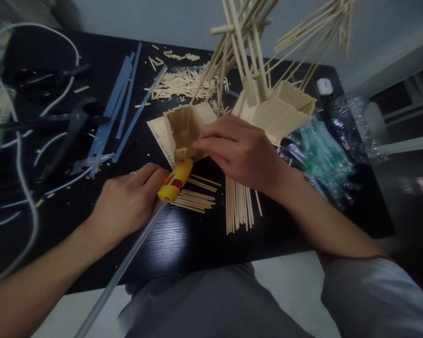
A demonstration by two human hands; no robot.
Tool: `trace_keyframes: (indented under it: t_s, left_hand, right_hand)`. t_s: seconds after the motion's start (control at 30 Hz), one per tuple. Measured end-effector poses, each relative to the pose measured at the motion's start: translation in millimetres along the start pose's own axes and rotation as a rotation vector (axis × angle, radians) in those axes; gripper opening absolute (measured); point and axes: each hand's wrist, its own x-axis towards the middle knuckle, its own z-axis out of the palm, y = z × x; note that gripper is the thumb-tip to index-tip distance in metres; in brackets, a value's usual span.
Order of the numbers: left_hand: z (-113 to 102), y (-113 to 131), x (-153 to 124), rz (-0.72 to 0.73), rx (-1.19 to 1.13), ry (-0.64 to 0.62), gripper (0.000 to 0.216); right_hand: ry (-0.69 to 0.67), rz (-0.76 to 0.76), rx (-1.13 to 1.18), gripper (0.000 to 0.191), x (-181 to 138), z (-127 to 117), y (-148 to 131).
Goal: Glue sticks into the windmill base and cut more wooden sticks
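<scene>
My left hand (130, 197) is closed round a yellow hot glue gun (179, 178), with a long clear glue stick (123, 267) trailing from its back end. The gun's nose is by the near rim of a small open box built of thin wooden sticks (185, 123). Above that box's right side, my right hand (243, 145) has its fingers pinched together; whatever sits between the fingertips is too small to make out. Beneath the hands lie loose wooden sticks (238, 206) in a row and a shorter bunch of sticks (193, 201).
A tall wooden stick structure (248, 47) and a second stick box (292, 105) stand behind my right hand. Blue-grey glue sticks (118, 103), pliers (70, 126) and a white cable (19, 155) lie left. Cut stick pieces (186, 84) lie at the back, plastic bags (324, 150) right.
</scene>
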Motion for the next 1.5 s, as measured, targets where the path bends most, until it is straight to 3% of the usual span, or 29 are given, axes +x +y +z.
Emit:
trace_keyframes:
  t_s: [0.47,1.1,1.5]
  left_hand:
    - [1.6,-7.9,-3.9,-0.031,-0.145,-0.034,0.018]
    - [0.4,-7.2,-3.5,-0.034,-0.148,-0.028,0.018]
    - [-9.7,-9.6,-6.9,-0.009,-0.180,0.120,0.017]
  right_hand:
    - [-0.036,0.023,-0.017,0.030,0.2,-1.5,-0.6]
    - [0.088,-0.025,0.062,0.028,1.3,7.5,3.4]
    - [0.021,-0.030,0.101,0.031,2.2,0.5,4.1]
